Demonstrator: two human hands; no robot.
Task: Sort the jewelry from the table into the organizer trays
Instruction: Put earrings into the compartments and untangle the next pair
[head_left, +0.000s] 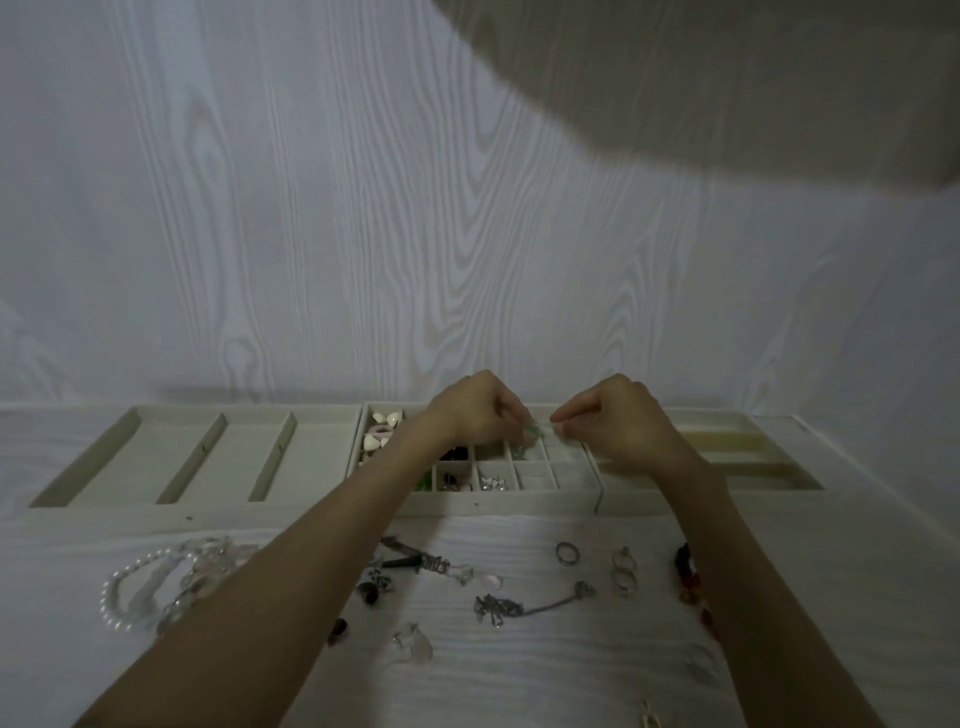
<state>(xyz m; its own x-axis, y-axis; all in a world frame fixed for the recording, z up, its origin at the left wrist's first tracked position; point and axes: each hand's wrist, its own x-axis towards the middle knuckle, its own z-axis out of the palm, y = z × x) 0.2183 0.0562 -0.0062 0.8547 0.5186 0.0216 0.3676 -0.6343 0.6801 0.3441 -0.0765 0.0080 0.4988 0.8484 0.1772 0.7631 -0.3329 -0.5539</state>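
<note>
Three organizer trays stand in a row along the back of the table (519, 675), against the wall (311, 208): the long-slot tray (171, 462) at left, the grid tray (519, 501) in the middle, the right tray (727, 467) beside it. Both hands meet above the grid tray, the left hand (472, 410) and right hand (618, 415) close together. In front of the trays, loose on the table, lie a bead bracelet (124, 592) at left, a chain (524, 605) in the middle and rings (566, 552) to the right.

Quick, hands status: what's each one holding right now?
Left hand: fingers pinch one end of a small green piece.
Right hand: fingers pinch its other end, above the compartment tray.
</note>
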